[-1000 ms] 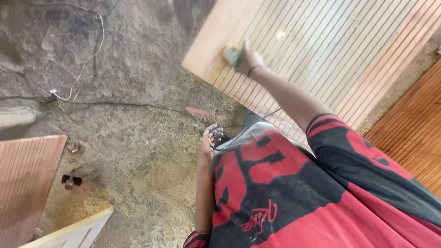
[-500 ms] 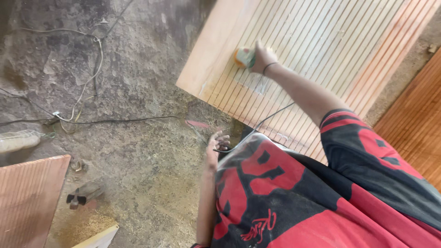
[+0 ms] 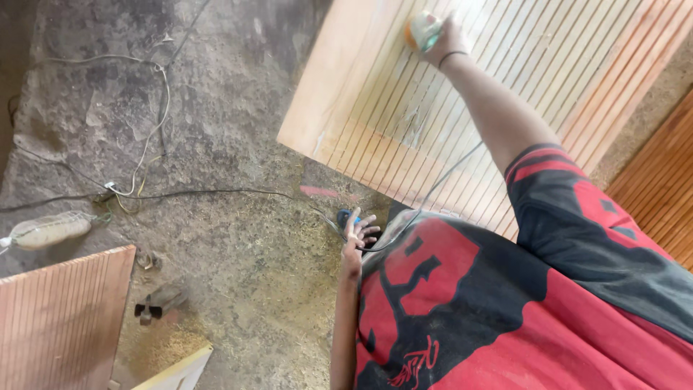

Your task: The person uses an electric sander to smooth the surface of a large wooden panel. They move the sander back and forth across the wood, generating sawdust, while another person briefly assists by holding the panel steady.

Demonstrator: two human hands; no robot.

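Two hands busy here, and they're well apart. Closest in, the left hand [image 3: 359,230] hangs by the red and black shirt [image 3: 462,310], fingers spread loose around a small blue thing [image 3: 346,217] I can't make out. A thin cord [image 3: 433,189] runs from there up over the panel. Farther out, the right hand [image 3: 446,35] is clamped around a small orange and green sander [image 3: 422,30], pressed flat on the grooved wooden panel [image 3: 375,108]. Cables [image 3: 155,115] trail across the dusty floor [image 3: 238,274] on the left.
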